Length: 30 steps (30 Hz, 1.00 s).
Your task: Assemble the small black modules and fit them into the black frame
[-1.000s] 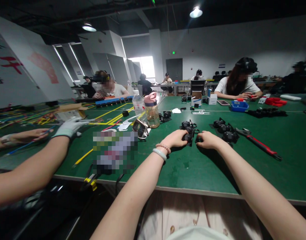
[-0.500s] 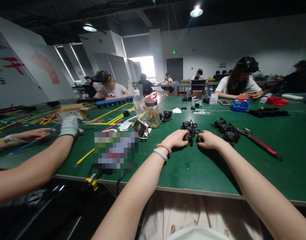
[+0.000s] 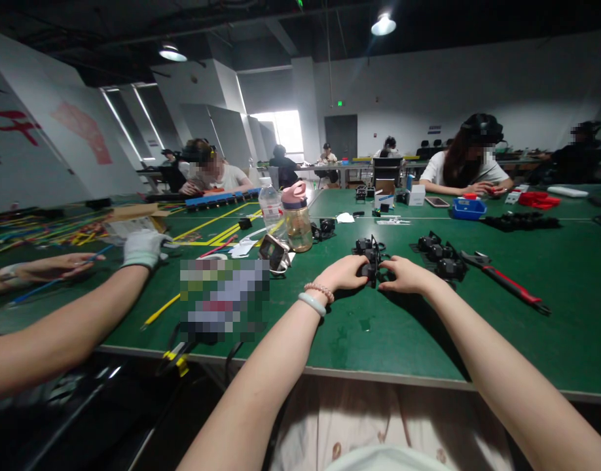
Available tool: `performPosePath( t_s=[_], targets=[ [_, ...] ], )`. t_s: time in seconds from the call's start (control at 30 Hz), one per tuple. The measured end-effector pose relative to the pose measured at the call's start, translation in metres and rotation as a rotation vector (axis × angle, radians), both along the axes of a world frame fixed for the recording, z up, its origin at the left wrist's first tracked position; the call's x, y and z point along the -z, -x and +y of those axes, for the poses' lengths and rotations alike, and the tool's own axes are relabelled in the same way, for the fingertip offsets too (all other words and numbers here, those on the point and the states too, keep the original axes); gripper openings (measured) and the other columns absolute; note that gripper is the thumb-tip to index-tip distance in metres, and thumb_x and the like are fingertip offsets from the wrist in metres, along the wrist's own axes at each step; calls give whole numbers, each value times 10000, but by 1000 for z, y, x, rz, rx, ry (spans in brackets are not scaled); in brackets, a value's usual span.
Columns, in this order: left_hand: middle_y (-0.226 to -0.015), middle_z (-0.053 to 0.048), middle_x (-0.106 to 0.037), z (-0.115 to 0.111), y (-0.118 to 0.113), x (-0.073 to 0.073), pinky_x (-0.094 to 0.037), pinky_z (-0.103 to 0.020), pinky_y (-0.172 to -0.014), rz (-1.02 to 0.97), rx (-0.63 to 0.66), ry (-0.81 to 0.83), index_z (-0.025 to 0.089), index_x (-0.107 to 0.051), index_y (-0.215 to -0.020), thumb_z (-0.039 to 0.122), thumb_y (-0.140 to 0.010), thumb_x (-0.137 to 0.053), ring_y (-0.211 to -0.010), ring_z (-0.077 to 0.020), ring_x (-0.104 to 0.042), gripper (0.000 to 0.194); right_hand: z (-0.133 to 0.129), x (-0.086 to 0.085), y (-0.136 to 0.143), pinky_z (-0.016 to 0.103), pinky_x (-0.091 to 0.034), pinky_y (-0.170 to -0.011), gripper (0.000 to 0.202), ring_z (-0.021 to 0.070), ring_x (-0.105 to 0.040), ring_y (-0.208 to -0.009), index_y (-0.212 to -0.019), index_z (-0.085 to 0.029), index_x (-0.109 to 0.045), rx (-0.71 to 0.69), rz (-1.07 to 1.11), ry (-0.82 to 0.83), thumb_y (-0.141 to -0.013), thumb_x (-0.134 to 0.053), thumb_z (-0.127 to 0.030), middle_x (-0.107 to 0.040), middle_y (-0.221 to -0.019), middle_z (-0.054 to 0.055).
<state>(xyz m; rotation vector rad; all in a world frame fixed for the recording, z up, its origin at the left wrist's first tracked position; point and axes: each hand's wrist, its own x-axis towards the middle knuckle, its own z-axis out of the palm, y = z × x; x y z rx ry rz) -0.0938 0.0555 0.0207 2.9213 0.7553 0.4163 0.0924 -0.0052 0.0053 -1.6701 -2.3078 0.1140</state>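
On the green table (image 3: 340,340), my left hand (image 3: 348,271) grips the near left part of a black plastic assembly (image 3: 373,245), which has an upright plate and blocky parts on it. My right hand (image 3: 403,275) curls its thumb and fingers round a small dark rounded part (image 3: 385,275), pressed close against the plate's right side. Fingers hide much of that part, so I cannot tell if it is seated. Right of my hands lies a similar black assembly (image 3: 440,255) with several blocky units. Beside it lies a red-and-black-handled tool (image 3: 511,284).
Left of my arms stand a pink-lidded bottle (image 3: 298,226), a clear bottle (image 3: 270,203) and a small screen device (image 3: 275,254). A co-worker's gloved hand (image 3: 142,248) and bare hand (image 3: 77,265) with a blue cable are further left. A blue bin (image 3: 469,209) sits at the far right.
My right hand has moved left with the dark rounded part, closing the gap to the black assembly. My left hand keeps its grip. The co-worker's gloved hand has shifted slightly right.
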Motion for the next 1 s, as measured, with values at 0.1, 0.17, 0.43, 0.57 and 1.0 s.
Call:
performPosePath(
  t_s=[0.1,0.17,0.43,0.57,1.0],
  targets=[
    [-872,-39,-591,0,0,0,-387,-225,-679,-7,16,-11,175,-537,-929,288,-692,-489,-774,-147,-532,267,0,0,1,281,-393,-718,543,177,-500,-782,-1061,-169,-527,-1,23,-8,-629,-579,-493,-498,-905,94],
    [-865,-35,-594,0,0,-1,-389,-224,-677,-8,17,-12,175,-540,-912,286,-693,-489,-770,-145,-534,251,1,1,1,279,-394,-705,549,168,-501,-760,-1069,-173,-522,3,34,-12,-627,-584,-493,-499,-892,88],
    [-892,-44,-594,-5,1,-7,-387,-226,-691,-15,17,-4,169,-532,-910,270,-694,-487,-784,-152,-533,243,0,0,0,267,-393,-698,581,161,-506,-762,-1114,-186,-492,7,26,-17,-622,-602,-475,-508,-888,79],
    [-885,-41,-595,-7,1,-9,-389,-227,-692,1,7,19,171,-531,-930,270,-694,-489,-781,-154,-535,259,0,0,1,263,-394,-704,577,162,-509,-776,-1118,-171,-487,0,25,-20,-633,-598,-462,-511,-915,89],
    [-895,-39,-598,-6,0,-6,-394,-229,-698,-8,30,-10,179,-528,-937,292,-710,-488,-787,-152,-541,256,1,1,1,260,-391,-709,499,164,-510,-782,-1080,-166,-513,5,21,-36,-655,-598,-413,-517,-912,90]
  ],
)
